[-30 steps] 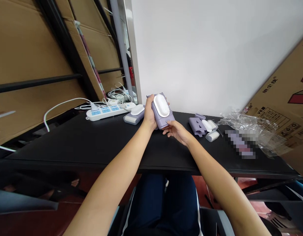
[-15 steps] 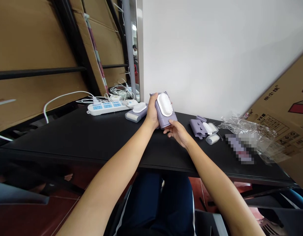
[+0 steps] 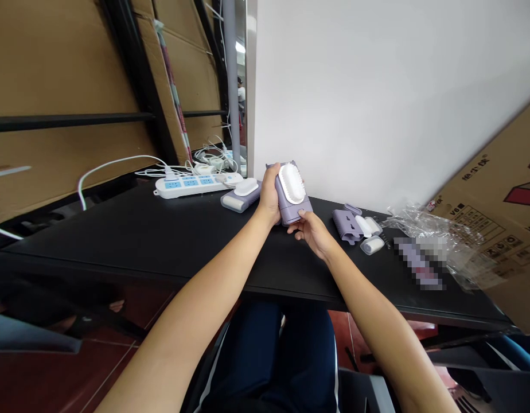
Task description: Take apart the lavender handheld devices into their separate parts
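The left hand [image 3: 270,201] has its fingers [image 3: 272,173] clamped around the case [image 3: 291,214], brush [image 3: 292,183] right of them; the fingers of the right hand [image 3: 313,234] pinch its near end. Left of the fingers lies a second case [image 3: 249,199]; right, a shell [image 3: 341,225]. A firm left grip and light right pressure should serve best.

Beyond the fingers [image 3: 299,234] the white wall [image 3: 355,103] is softly bright, while below them the floor [image 3: 345,332] is dim, rightward a patch [image 3: 415,264] is pixelated, and the view's edges look stretched.
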`<state>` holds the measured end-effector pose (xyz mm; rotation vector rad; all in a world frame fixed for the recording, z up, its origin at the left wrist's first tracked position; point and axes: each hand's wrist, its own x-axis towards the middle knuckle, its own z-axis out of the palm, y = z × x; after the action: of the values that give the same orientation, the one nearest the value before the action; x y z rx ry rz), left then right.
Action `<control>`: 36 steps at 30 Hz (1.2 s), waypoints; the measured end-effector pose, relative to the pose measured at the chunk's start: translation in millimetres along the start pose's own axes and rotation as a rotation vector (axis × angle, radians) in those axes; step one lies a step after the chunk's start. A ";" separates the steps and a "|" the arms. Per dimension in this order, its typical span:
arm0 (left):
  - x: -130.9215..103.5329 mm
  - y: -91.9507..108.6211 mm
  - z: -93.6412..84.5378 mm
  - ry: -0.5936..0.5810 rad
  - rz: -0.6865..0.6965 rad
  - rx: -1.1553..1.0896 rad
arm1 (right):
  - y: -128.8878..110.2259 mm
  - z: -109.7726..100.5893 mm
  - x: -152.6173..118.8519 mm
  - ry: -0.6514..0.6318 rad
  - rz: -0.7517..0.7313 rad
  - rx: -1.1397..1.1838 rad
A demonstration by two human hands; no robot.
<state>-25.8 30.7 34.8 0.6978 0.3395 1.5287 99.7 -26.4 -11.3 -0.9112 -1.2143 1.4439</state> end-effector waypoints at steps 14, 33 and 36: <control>3.4 2.2 -2.3 0.024 0.035 -0.031 | 0.1 2.4 0.5 -0.002 0.033 0.021; 22.0 23.5 -13.9 0.150 0.196 -0.155 | -1.5 -1.6 0.0 -0.036 0.059 -0.092; 26.0 24.2 -17.9 0.184 0.220 -0.153 | -2.3 -2.2 -0.1 -0.032 0.073 -0.107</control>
<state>-54.6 57.3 41.4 0.4867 0.2861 1.8138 102.3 -26.1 -9.6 -1.0177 -1.3039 1.4671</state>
